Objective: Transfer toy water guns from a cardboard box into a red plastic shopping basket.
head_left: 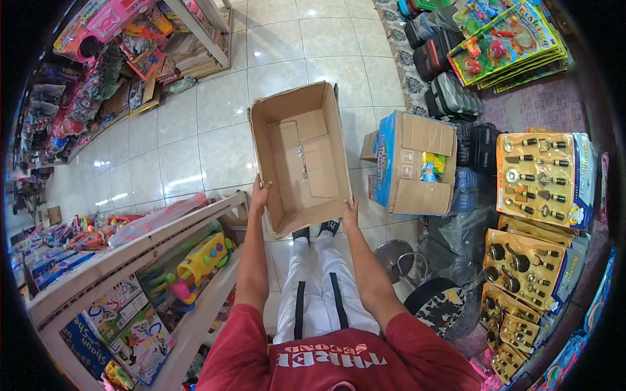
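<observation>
Between my hands is an open-topped brown cardboard box (320,181), tilted so that I look down into it. My left hand (260,194) grips its near left side, the thumb over the rim. At the near right corner my right hand (350,214) holds the other side. A small silvery utensil-like item (302,161) shows against the box's inner bottom; nothing else is visible inside. To the right of the held box stands a blue printed carton (386,161) with partly spread flaps, and colourful packets (433,166) show through its gap.
Packs of toy kitchen utensils (535,178) and stacked fishing toy sets (503,44) line the right side. A shelf with toys (205,256) stands close on my left. Behind my right arm is a round stool (435,303). Tiled floor (220,107) stretches ahead.
</observation>
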`<state>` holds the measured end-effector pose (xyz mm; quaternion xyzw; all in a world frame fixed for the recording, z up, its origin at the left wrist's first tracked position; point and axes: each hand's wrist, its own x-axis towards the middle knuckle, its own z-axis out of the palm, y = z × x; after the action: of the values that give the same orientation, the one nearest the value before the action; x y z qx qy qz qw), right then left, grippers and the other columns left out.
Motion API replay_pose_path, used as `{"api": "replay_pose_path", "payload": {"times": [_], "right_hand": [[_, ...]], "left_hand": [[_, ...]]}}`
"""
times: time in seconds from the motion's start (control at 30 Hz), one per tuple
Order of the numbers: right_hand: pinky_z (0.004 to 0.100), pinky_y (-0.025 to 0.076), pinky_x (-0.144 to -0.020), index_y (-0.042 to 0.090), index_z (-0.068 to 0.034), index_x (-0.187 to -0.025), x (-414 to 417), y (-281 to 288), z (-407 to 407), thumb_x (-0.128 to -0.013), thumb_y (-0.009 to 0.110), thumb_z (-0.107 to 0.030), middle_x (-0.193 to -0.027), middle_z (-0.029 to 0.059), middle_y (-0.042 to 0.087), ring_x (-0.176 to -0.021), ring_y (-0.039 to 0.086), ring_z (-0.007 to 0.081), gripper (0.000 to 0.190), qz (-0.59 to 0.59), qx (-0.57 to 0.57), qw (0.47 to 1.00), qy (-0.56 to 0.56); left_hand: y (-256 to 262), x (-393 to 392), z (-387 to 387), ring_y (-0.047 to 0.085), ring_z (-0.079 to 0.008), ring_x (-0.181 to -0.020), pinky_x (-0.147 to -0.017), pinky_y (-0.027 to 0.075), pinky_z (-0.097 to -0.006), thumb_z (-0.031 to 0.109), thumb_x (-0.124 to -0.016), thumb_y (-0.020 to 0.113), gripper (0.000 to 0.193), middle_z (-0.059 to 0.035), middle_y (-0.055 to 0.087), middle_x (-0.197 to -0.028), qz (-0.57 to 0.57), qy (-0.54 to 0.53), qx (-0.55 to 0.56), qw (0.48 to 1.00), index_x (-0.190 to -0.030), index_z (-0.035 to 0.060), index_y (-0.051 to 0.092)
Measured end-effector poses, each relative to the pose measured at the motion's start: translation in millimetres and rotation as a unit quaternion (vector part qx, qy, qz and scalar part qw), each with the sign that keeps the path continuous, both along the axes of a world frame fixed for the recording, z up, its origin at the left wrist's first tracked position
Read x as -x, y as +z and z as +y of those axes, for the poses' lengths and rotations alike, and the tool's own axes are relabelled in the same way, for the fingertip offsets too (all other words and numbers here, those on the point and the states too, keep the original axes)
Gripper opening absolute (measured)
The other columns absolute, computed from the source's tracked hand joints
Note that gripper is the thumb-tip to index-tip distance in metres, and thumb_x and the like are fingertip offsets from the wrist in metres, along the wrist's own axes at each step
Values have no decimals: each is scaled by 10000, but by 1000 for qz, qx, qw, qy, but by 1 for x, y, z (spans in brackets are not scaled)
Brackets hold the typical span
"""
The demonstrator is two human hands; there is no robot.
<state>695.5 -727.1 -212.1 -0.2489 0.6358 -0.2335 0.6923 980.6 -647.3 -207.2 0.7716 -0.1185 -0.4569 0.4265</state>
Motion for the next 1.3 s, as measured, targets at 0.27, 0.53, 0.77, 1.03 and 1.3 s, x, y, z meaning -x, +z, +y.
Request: {"api": "replay_pose_path", "payload": {"times": [0.27, 0.53, 0.77, 1.03, 1.3], "right_hand": [[496, 444, -794, 291, -187, -1253, 5, 34, -15, -809, 535, -207, -1156, 103, 446, -1021, 485, 297, 507, -6, -109, 994, 20], [429, 476, -727, 370, -148, -1235, 65, 54, -3, -777, 578, -315, -1061, 112, 521, -966, 523, 274, 530, 206, 56, 946, 245], [401, 488, -685, 439, -123, -1149, 126, 72, 74, -818, 532, -268, -986, 99, 543, -820, 567, 224, 373, 128, -40, 977, 166], [431, 468, -712, 430, -135, -1136, 194, 79, 174, -819, 518, -288, -1021, 100, 526, -880, 552, 251, 362, 107, -135, 985, 3], [441, 443, -758, 391, -123, -1174, 209, 90, 179, -849, 453, -313, -1120, 110, 503, -931, 543, 273, 382, 67, -130, 989, -35]], "left_hand": [[-34, 14, 55, 443, -312, -1125, -910, 372, -362, 191, -751, 620, 750, -216, 404, -1262, -102, -76, -27, 992, -1339, 14, 188], [2, 23, 107, 515, -338, -1019, -866, 397, -370, 255, -765, 588, 460, -236, 547, -1052, -142, -78, -34, 986, -1123, -12, 478], [46, 63, 175, 567, -132, -657, -631, 459, -270, 182, -808, 523, 244, -71, 604, -751, -33, -79, -28, 996, -970, 8, 577], [26, 75, 213, 543, -131, -599, -466, 395, -257, 302, -847, 509, 298, -52, 597, -822, 105, -235, -152, 954, -1011, 59, 562], [55, 95, 138, 548, -124, -625, -471, 383, -266, 251, -800, 495, 299, -37, 605, -767, 87, -268, -99, 955, -1047, 96, 561]]}}
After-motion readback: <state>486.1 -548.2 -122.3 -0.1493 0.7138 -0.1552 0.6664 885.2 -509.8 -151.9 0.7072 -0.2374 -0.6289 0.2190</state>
